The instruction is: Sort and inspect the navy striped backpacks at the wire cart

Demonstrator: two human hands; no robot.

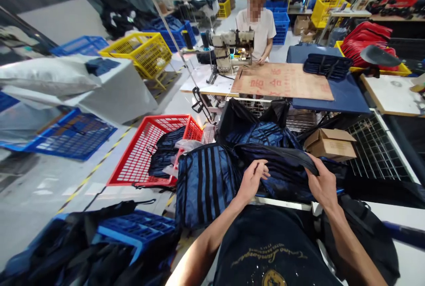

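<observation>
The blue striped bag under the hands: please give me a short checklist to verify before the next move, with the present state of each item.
1. Left hand touches the blue striped bag: ok.
2. Right hand grips the black strap: ok.
3. Strap free of tangles along its length: cannot tell, its far end is hidden.
4. Second striped bag lies beside, not under the hands: ok.
5. Red basket within sight on the left, holding dark pieces: ok.
6. Cardboard box apart from the bag: ok.
</observation>
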